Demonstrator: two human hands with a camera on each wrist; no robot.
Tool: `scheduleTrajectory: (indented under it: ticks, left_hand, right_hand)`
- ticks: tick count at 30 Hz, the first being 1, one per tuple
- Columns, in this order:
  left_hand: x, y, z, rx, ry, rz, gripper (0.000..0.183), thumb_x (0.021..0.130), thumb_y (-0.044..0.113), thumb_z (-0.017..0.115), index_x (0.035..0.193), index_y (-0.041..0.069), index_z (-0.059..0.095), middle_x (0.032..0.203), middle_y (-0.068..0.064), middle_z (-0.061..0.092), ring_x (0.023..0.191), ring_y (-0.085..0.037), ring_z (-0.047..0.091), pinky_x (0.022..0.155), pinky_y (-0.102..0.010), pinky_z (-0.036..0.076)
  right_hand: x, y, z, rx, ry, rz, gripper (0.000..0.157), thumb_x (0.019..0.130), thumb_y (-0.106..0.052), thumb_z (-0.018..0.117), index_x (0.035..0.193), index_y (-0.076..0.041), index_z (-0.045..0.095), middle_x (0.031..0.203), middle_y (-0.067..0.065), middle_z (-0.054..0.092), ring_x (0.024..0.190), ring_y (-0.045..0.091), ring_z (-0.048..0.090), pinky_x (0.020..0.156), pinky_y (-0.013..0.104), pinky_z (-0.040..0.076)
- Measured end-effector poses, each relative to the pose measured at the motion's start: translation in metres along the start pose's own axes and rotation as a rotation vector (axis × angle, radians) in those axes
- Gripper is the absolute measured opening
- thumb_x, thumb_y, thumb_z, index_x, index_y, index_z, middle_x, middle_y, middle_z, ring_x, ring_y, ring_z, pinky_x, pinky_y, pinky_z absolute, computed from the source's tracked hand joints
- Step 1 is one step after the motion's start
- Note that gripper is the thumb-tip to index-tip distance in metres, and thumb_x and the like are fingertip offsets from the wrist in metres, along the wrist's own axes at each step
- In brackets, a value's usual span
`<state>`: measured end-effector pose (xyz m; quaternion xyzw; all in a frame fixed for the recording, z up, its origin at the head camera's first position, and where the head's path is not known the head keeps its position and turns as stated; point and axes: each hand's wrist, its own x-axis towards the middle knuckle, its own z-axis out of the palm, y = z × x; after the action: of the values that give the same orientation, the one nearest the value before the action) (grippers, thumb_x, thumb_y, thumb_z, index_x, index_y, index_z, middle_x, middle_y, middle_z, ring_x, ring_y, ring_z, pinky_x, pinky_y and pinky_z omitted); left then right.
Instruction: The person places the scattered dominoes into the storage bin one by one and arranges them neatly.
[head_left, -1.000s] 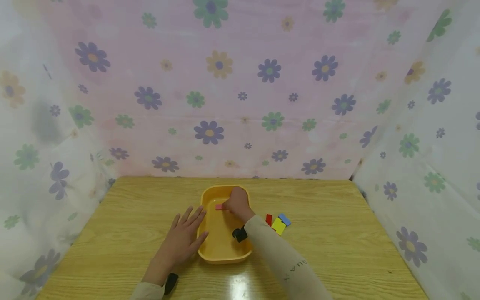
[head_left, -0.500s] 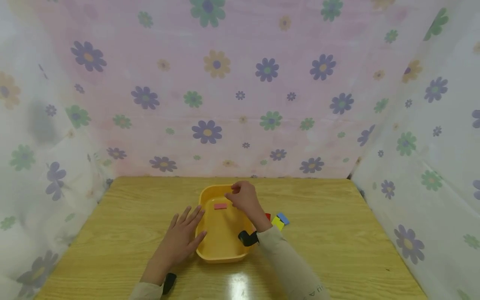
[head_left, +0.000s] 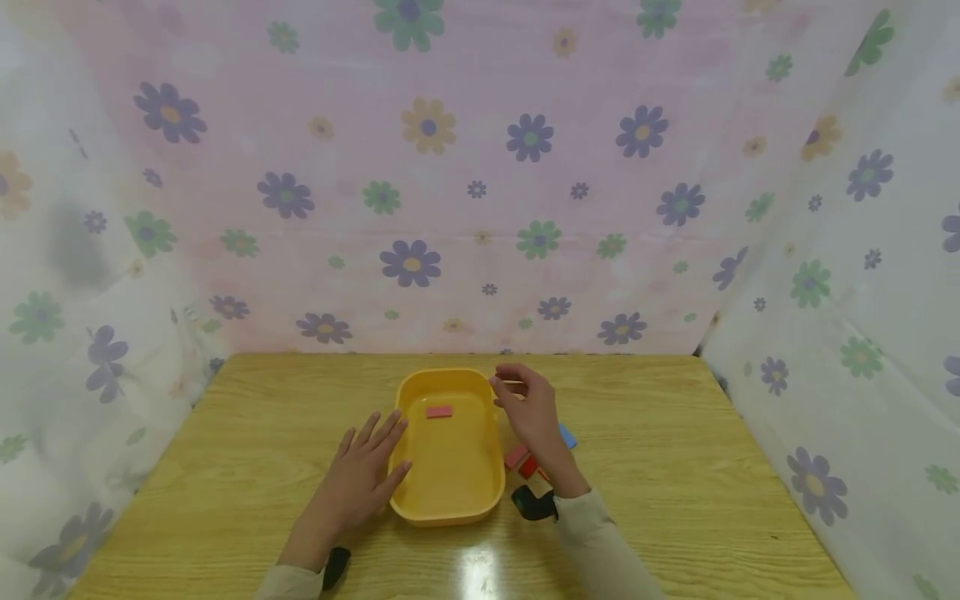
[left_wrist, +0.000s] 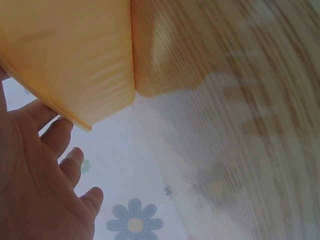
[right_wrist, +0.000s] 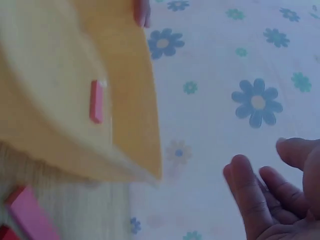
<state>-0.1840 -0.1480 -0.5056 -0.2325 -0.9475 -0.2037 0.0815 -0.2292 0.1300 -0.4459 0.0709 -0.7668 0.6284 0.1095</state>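
Observation:
A yellow plastic basin (head_left: 450, 467) stands on the wooden table, with one flat pink block (head_left: 438, 412) lying inside near its far end. My left hand (head_left: 360, 475) rests at the basin's left rim, fingers spread; the left wrist view shows its fingers (left_wrist: 59, 134) along the rim's edge. Over the table just past the right rim is my right hand (head_left: 534, 412), its fingers loosely bent and nothing between them. In the right wrist view, thumb and fingers (right_wrist: 247, 192) are apart. Below that hand lie a pink block (head_left: 516, 456), a red block (head_left: 528, 467) and a blue block (head_left: 567, 436).
The right forearm and wrist partly cover the group of blocks. A black wrist camera (head_left: 534, 503) sits on the right wrist, another (head_left: 337, 568) on the left. Flower-print sheets (head_left: 480, 208) enclose the wooden table (head_left: 660, 467) at the back and sides.
My right hand has let go of the pink block inside the basin, then lifted and moved right, past the rim. My left hand has stayed at the left rim.

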Motion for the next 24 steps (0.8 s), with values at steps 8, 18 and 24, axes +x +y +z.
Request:
scheduleTrajectory:
  ticks: [8, 18, 24]
  left_hand:
    - [0.000, -0.002, 0.001, -0.004, 0.009, 0.006, 0.062, 0.103, 0.040, 0.057, 0.155, 0.008, 0.044, 0.163, -0.009, 0.036, 0.151, -0.042, 0.029, 0.118, -0.069, 0.019]
    - [-0.001, -0.002, 0.001, -0.008, 0.007, 0.003, 0.062, 0.103, 0.036, 0.059, 0.155, 0.007, 0.044, 0.163, -0.010, 0.036, 0.151, -0.043, 0.029, 0.118, -0.070, 0.019]
    - [-0.001, 0.000, 0.002, -0.024, 0.018, 0.007, 0.062, 0.101, 0.035, 0.062, 0.154, 0.007, 0.045, 0.163, -0.010, 0.037, 0.150, -0.043, 0.030, 0.117, -0.071, 0.019]
  right_hand:
    - [-0.007, 0.026, -0.025, -0.004, 0.122, -0.031, 0.020, 0.100, -0.011, 0.066, 0.116, 0.001, 0.070, 0.109, 0.023, 0.070, 0.088, 0.020, 0.072, 0.075, 0.032, 0.063]
    - [-0.017, 0.057, -0.057, -0.042, 0.177, 0.044, 0.020, 0.100, -0.011, 0.066, 0.115, 0.001, 0.072, 0.110, 0.027, 0.069, 0.087, 0.021, 0.071, 0.073, 0.033, 0.063]
    - [-0.022, 0.070, -0.074, -0.055, 0.214, 0.064, 0.020, 0.100, -0.010, 0.066, 0.115, 0.003, 0.071, 0.111, 0.029, 0.069, 0.093, 0.034, 0.070, 0.071, 0.033, 0.063]
